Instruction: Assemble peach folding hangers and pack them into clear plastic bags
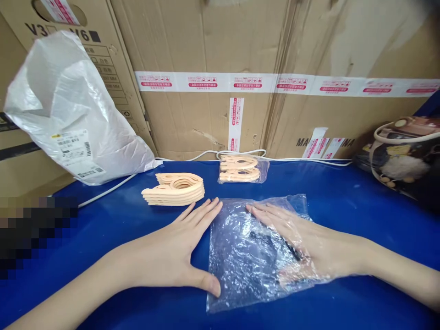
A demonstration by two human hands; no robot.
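Note:
A clear plastic bag (240, 256) lies crinkled on the blue table in front of me. My right hand (292, 233) reaches into it from the right, its fingers stretched out under the film and the thumb apart. Spread wide, my left hand (175, 250) rests beside the bag's left side, with the thumb tip and fingertips at its edge. Just beyond the left fingertips sits a neat stack of cream folding hangers (175, 195). Farther back, more cream hangers (239, 174) lie packed in a small clear bag (264, 172).
At the back left leans a white mailing bag (79, 110) with a label. Large cardboard boxes (206, 123) wall off the back of the blue table (113, 302). A white cable (185, 158) runs along their base. A dark patterned handbag (405, 156) stands at the right.

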